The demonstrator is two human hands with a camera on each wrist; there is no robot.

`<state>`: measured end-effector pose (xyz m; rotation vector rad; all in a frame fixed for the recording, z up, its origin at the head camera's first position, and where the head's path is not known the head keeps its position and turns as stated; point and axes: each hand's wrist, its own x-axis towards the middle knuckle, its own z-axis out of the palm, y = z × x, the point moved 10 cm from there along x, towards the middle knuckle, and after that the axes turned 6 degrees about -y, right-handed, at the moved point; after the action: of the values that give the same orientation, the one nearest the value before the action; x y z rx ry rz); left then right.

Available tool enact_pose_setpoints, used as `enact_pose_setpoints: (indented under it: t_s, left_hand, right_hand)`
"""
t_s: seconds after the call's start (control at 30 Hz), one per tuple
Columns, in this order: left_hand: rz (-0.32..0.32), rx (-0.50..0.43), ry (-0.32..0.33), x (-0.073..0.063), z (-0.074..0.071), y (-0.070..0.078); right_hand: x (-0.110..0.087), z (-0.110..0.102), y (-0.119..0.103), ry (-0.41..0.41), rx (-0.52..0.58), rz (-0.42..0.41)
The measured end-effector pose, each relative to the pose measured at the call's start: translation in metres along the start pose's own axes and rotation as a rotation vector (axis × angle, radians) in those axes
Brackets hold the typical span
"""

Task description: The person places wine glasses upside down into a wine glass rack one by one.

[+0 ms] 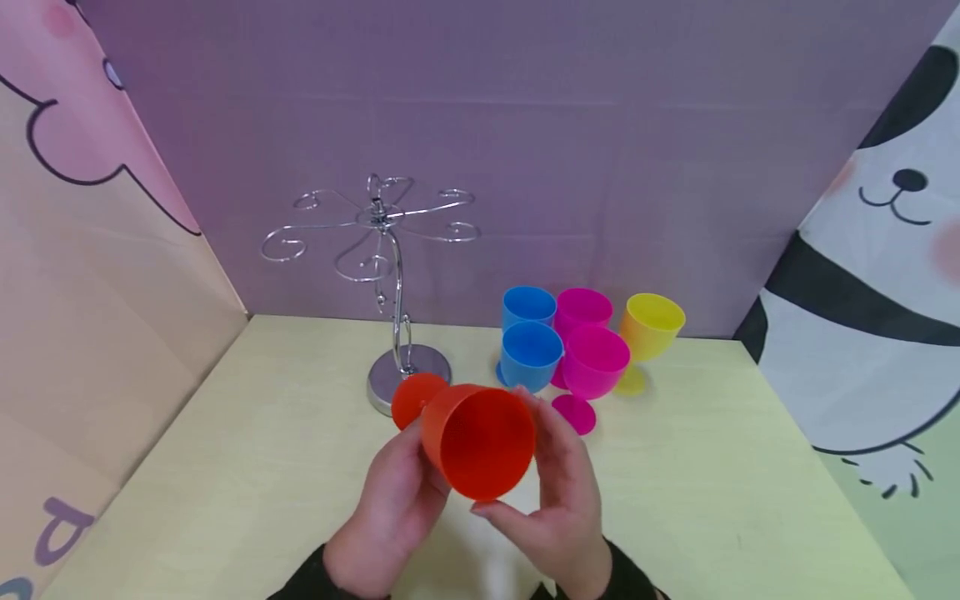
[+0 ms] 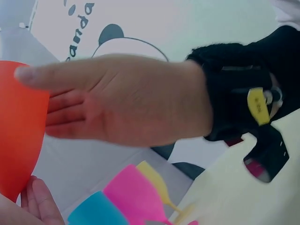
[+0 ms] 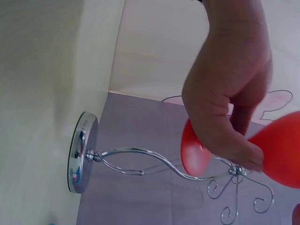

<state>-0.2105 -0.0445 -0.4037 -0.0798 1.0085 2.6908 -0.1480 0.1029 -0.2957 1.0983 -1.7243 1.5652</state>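
Note:
An orange-red plastic goblet (image 1: 487, 446) is held up in both hands above the table, its open mouth toward the head camera and its foot off to the left. My left hand (image 1: 401, 492) grips it near the stem and lower bowl; in the right wrist view the left hand's fingers (image 3: 220, 126) curl around beside the stem. My right hand (image 1: 558, 496) holds the bowl near the rim, thumb below and fingers at the right side. The left wrist view has the right hand's thumb (image 2: 51, 75) lying against the bowl.
A chrome stand (image 1: 397, 292) with curled wire arms rises behind the goblet. To its right stand two blue goblets (image 1: 531, 354), two pink goblets (image 1: 596, 362) and one yellow goblet (image 1: 652, 325). Behind the pale table (image 1: 712, 483) is a purple backdrop (image 1: 600, 167).

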Motion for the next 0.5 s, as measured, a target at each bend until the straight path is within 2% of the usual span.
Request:
enact_pose_setpoints:
  t_s: [0.17, 0.4, 0.5]
  left_hand:
    - [0.051, 0.031, 0.029, 0.001, -0.006, 0.015]
    - [0.065, 0.011, 0.065, 0.003, -0.014, 0.023]
    - [0.104, 0.059, 0.088, 0.004, -0.017, 0.029]
  right_hand:
    - [0.004, -0.011, -0.005, -0.002, 0.048, -0.034]
    - [0.011, -0.031, -0.012, 0.019, 0.059, -0.052]
    - [0.016, -0.038, -0.014, 0.013, 0.070, -0.043]
